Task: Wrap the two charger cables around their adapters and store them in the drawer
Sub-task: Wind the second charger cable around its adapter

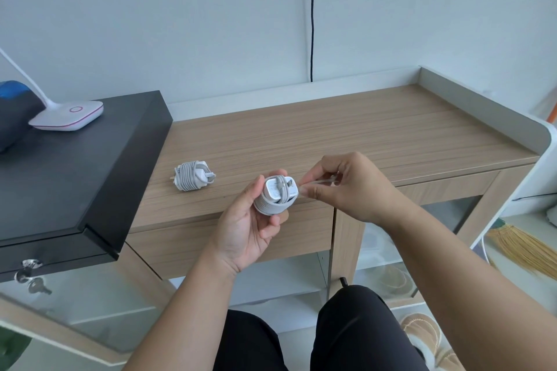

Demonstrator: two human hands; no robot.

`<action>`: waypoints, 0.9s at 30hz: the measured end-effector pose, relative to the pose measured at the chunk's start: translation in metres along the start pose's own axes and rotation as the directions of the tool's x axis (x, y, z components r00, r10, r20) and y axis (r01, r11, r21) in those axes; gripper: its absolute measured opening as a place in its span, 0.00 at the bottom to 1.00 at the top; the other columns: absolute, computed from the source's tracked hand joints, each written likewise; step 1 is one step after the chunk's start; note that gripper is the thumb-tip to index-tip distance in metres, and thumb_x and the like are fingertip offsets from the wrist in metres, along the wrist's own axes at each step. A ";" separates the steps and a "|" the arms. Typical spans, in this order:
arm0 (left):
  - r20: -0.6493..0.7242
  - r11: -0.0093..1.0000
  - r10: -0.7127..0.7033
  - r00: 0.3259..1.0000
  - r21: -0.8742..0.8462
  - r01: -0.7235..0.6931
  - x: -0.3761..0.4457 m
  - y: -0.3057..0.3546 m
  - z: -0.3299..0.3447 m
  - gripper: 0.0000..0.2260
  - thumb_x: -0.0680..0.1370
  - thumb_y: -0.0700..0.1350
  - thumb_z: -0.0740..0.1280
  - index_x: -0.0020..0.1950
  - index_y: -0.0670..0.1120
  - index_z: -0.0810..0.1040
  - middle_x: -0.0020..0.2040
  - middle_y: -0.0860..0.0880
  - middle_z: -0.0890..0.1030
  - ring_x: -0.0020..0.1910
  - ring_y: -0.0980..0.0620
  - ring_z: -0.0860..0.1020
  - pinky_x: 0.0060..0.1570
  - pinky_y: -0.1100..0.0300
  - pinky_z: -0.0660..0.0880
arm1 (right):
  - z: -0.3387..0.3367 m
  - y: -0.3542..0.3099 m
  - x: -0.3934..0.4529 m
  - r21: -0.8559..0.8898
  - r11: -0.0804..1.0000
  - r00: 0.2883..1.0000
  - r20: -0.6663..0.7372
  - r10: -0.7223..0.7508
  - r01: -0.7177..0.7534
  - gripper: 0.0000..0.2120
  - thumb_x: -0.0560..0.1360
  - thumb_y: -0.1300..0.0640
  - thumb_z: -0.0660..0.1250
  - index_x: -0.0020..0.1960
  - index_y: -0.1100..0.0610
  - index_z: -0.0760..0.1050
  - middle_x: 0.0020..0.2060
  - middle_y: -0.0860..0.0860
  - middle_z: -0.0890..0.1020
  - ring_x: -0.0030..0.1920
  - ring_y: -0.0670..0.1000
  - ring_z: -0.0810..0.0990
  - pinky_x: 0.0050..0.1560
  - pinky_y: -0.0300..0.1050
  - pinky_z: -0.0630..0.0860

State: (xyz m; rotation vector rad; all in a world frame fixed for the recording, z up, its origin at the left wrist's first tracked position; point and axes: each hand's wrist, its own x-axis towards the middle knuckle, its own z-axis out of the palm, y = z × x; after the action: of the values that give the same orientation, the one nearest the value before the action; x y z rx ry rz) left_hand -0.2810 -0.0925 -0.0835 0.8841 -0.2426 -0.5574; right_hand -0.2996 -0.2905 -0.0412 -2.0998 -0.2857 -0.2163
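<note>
My left hand holds a white adapter with its cable coiled around it, over the front edge of the wooden table. My right hand pinches the loose end of that cable just right of the adapter. A second white adapter, wrapped in its own cable, lies on the table to the left, apart from both hands. The drawer front under the tabletop is closed.
A black cabinet stands at the left with a white lamp base and a dark bag on it; keys hang from its lock. A black cord runs down the wall. A broom lies at the right.
</note>
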 end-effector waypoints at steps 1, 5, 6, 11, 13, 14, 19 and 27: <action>-0.022 1.000 0.006 1.000 0.014 -0.006 0.001 0.000 0.001 0.21 0.69 0.56 0.75 0.57 0.48 0.81 0.42 0.49 0.79 0.27 0.56 0.70 0.18 0.69 0.65 | 0.001 0.000 0.000 0.013 1.000 1.000 0.006 0.006 -0.007 0.04 0.68 0.53 0.77 0.39 0.49 0.83 0.36 0.48 0.84 0.36 0.43 0.79 0.39 0.34 0.73; -0.168 0.996 0.054 0.984 0.084 -0.040 0.004 -0.002 0.005 0.10 0.77 0.57 0.60 0.49 0.53 0.76 0.39 0.49 0.76 0.23 0.57 0.66 0.16 0.69 0.60 | 0.006 -0.004 -0.001 0.090 0.996 0.999 0.034 0.011 -0.014 0.05 0.67 0.54 0.78 0.39 0.52 0.83 0.35 0.50 0.83 0.33 0.40 0.75 0.37 0.33 0.71; -0.195 0.994 0.061 0.979 0.101 -0.041 0.004 -0.002 0.006 0.11 0.77 0.58 0.59 0.46 0.52 0.74 0.37 0.49 0.75 0.22 0.57 0.66 0.16 0.69 0.59 | 0.008 -0.004 -0.001 0.118 0.993 0.999 0.044 0.009 -0.014 0.05 0.67 0.54 0.78 0.39 0.52 0.83 0.35 0.51 0.83 0.33 0.41 0.76 0.38 0.35 0.71; -0.264 0.962 0.141 0.954 0.263 -0.070 0.005 -0.005 0.004 0.26 0.72 0.67 0.57 0.45 0.44 0.76 0.35 0.47 0.74 0.23 0.59 0.65 0.19 0.69 0.58 | 0.020 -0.002 -0.006 0.241 0.970 0.999 0.034 0.029 -0.036 0.04 0.68 0.57 0.77 0.40 0.55 0.83 0.35 0.52 0.83 0.34 0.44 0.76 0.38 0.38 0.72; -0.209 0.941 0.178 0.962 0.322 -0.104 0.005 -0.004 0.004 0.33 0.65 0.71 0.66 0.49 0.42 0.76 0.36 0.48 0.74 0.26 0.59 0.67 0.20 0.69 0.60 | 0.025 0.001 -0.011 0.311 0.950 0.999 -0.022 0.036 -0.027 0.04 0.68 0.58 0.77 0.40 0.56 0.83 0.34 0.50 0.83 0.34 0.43 0.77 0.38 0.37 0.72; -0.178 0.934 0.182 0.967 0.340 -0.113 0.004 -0.003 0.003 0.36 0.60 0.71 0.72 0.52 0.42 0.76 0.37 0.49 0.74 0.27 0.59 0.67 0.20 0.69 0.61 | 0.027 0.003 -0.012 0.338 0.941 0.998 -0.040 0.042 -0.026 0.03 0.68 0.58 0.77 0.40 0.55 0.83 0.34 0.50 0.83 0.34 0.43 0.77 0.38 0.36 0.72; -0.099 0.951 0.130 0.987 0.294 -0.095 0.001 0.001 0.000 0.34 0.56 0.64 0.80 0.54 0.44 0.81 0.47 0.45 0.77 0.27 0.60 0.67 0.20 0.71 0.62 | 0.030 0.005 -0.013 0.477 0.878 0.999 -0.002 0.043 -0.037 0.05 0.66 0.57 0.77 0.41 0.57 0.84 0.39 0.56 0.85 0.41 0.50 0.82 0.47 0.46 0.78; -0.028 0.984 0.153 0.988 0.092 -0.150 0.002 -0.005 0.008 0.27 0.67 0.60 0.76 0.58 0.46 0.76 0.55 0.40 0.77 0.29 0.59 0.70 0.24 0.68 0.65 | 0.036 0.007 -0.013 0.677 0.736 0.998 -0.024 0.059 -0.027 0.04 0.68 0.62 0.75 0.42 0.62 0.81 0.33 0.51 0.83 0.36 0.46 0.80 0.42 0.39 0.75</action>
State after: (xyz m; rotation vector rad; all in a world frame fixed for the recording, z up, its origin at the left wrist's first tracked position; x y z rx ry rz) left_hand -0.2842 -0.1018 -0.0820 0.9524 -0.3023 -0.3920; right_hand -0.3082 -0.2647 -0.0685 -1.3630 -0.2410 -0.1037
